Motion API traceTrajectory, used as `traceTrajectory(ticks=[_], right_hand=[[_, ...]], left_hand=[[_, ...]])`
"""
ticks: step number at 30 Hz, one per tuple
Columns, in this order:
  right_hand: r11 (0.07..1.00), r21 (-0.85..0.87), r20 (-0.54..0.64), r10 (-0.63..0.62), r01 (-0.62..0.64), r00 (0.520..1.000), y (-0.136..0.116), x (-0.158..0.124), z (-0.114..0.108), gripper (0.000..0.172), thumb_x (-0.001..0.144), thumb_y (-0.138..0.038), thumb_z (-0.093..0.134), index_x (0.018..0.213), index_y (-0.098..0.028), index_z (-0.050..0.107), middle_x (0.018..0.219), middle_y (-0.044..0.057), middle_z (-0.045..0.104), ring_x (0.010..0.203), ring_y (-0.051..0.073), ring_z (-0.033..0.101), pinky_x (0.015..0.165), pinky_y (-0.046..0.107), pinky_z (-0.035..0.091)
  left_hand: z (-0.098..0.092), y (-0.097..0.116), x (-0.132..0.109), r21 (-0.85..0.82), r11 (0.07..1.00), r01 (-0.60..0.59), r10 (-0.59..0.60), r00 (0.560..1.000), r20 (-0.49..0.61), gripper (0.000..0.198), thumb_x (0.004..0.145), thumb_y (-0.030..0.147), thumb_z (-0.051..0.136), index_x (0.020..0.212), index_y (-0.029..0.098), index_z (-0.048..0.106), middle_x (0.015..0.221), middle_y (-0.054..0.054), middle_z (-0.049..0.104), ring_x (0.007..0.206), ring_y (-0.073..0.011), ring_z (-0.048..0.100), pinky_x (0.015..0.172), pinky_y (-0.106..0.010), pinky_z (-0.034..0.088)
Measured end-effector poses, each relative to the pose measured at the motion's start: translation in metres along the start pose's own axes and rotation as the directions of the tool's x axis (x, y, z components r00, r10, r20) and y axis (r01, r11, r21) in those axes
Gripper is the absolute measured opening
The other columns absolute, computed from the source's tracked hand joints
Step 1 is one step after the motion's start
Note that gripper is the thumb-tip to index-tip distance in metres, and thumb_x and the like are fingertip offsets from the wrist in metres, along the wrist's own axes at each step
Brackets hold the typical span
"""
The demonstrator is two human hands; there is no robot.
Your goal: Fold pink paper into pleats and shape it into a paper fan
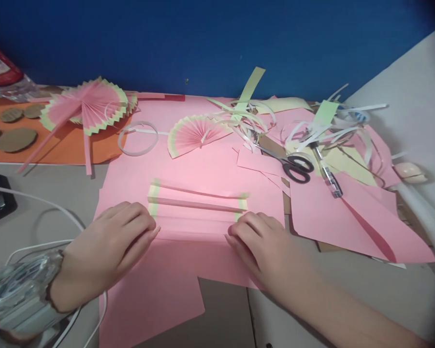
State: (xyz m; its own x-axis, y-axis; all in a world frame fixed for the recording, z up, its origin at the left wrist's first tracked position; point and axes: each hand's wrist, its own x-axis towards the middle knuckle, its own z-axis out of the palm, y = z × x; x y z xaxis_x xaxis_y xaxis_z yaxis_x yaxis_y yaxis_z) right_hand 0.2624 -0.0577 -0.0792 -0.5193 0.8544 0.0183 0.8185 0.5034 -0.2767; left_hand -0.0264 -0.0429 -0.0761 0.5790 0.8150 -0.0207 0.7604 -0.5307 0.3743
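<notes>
A pink paper strip with green and yellow ends (197,205) lies in front of me, creased into several parallel pleats. At its left end, my left hand (125,234) pinches the near edge between thumb and fingers. My right hand (261,241) grips the right end of that same edge in a like pinch. Beneath the pleated paper spread larger pink sheets (130,299). Just beyond it rests a finished-looking pleated half-round fan (195,135), pink with a pale green and yellow rim.
Black-handled scissors (299,169) and a pen (328,174) lie to the right among paper strips (246,118). A tape ring (137,139) sits at the left, near fans on sticks (90,106), cardboard discs (14,140) and a bottle (7,72). Behind stands a blue panel (166,43).
</notes>
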Motion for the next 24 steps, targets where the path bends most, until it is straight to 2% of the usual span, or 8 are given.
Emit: traceTrajectory(ticks=[3,6,9,13,16,20,22,24], right_hand=[[1.000,-0.005,-0.061,-0.019,0.019,0.998,-0.002,0.000,-0.002,0.013,0.091,-0.019,0.044,0.086,-0.018,0.057,0.085,0.004,0.059,0.080,0.017,0.051,0.074,0.034,0.038],[0.964,-0.145,-0.135,-0.243,0.223,0.961,-0.003,-0.002,-0.004,0.022,0.090,-0.008,0.039,0.097,-0.016,0.059,0.095,0.004,0.062,0.094,0.018,0.052,0.087,0.037,0.034],[0.882,-0.295,-0.113,-0.414,0.367,0.903,-0.004,-0.003,-0.006,0.025,0.087,-0.005,0.041,0.100,-0.013,0.061,0.097,0.004,0.064,0.095,0.018,0.052,0.090,0.037,0.034],[0.853,-0.360,-0.101,-0.438,0.378,0.893,-0.009,0.001,-0.007,0.023,0.083,-0.005,0.045,0.091,-0.013,0.064,0.087,0.004,0.064,0.083,0.018,0.053,0.083,0.037,0.037],[0.853,-0.372,-0.097,-0.428,0.366,0.898,-0.013,0.010,-0.003,0.025,0.081,-0.003,0.041,0.083,-0.013,0.064,0.080,0.005,0.063,0.074,0.018,0.052,0.079,0.037,0.038],[0.936,-0.178,-0.079,-0.321,0.303,0.944,-0.014,0.027,-0.007,0.019,0.085,-0.007,0.044,0.084,-0.014,0.062,0.082,0.005,0.062,0.079,0.018,0.054,0.081,0.036,0.039],[0.978,0.033,-0.003,-0.205,0.205,0.979,-0.013,0.035,-0.021,0.020,0.091,-0.016,0.043,0.082,-0.015,0.061,0.084,0.005,0.062,0.080,0.017,0.054,0.081,0.036,0.040],[0.926,0.375,0.168,-0.101,0.031,0.981,-0.014,0.040,-0.041,0.022,0.094,-0.028,0.042,0.084,-0.020,0.060,0.083,0.001,0.063,0.077,0.014,0.056,0.074,0.029,0.043]], left_hand=[[0.000,0.001,0.001,-0.022,1.000,0.022,-0.023,0.999,-0.031,0.012,0.090,0.025,0.045,0.085,0.016,0.051,0.085,-0.004,0.053,0.079,-0.0170,0.049,0.073,-0.033,0.041],[0.002,0.000,0.001,0.036,0.998,-0.046,0.050,0.993,-0.105,0.010,0.089,0.020,0.047,0.097,0.018,0.053,0.096,-0.005,0.051,0.090,-0.0185,0.048,0.080,-0.033,0.041],[0.003,0.000,0.002,0.131,0.977,-0.169,0.183,0.977,-0.111,0.023,0.087,0.009,0.044,0.100,0.023,0.056,0.101,-0.004,0.052,0.097,-0.0204,0.047,0.082,-0.034,0.040],[0.001,0.006,0.006,0.254,0.923,-0.291,0.322,0.942,-0.092,0.030,0.085,0.003,0.037,0.097,0.021,0.058,0.100,-0.004,0.058,0.097,-0.0218,0.048,0.083,-0.037,0.038],[-0.001,0.008,0.011,0.255,0.917,-0.305,0.332,0.941,-0.069,0.022,0.086,0.011,0.042,0.098,0.019,0.058,0.098,-0.005,0.060,0.095,-0.0218,0.050,0.084,-0.038,0.039],[-0.009,0.003,0.017,0.216,0.942,-0.257,0.273,0.961,-0.047,0.014,0.088,0.024,0.050,0.097,0.018,0.059,0.097,-0.006,0.061,0.094,-0.0224,0.054,0.086,-0.039,0.041],[-0.020,0.003,0.017,0.172,0.961,-0.217,0.230,0.971,-0.060,0.014,0.090,0.024,0.046,0.093,0.020,0.059,0.090,-0.002,0.062,0.087,-0.0183,0.056,0.081,-0.034,0.044],[-0.032,0.007,0.013,0.027,0.986,-0.165,0.165,0.986,-0.016,0.023,0.094,0.031,0.041,0.088,0.021,0.060,0.082,0.001,0.062,0.077,-0.0127,0.057,0.073,-0.025,0.047]])
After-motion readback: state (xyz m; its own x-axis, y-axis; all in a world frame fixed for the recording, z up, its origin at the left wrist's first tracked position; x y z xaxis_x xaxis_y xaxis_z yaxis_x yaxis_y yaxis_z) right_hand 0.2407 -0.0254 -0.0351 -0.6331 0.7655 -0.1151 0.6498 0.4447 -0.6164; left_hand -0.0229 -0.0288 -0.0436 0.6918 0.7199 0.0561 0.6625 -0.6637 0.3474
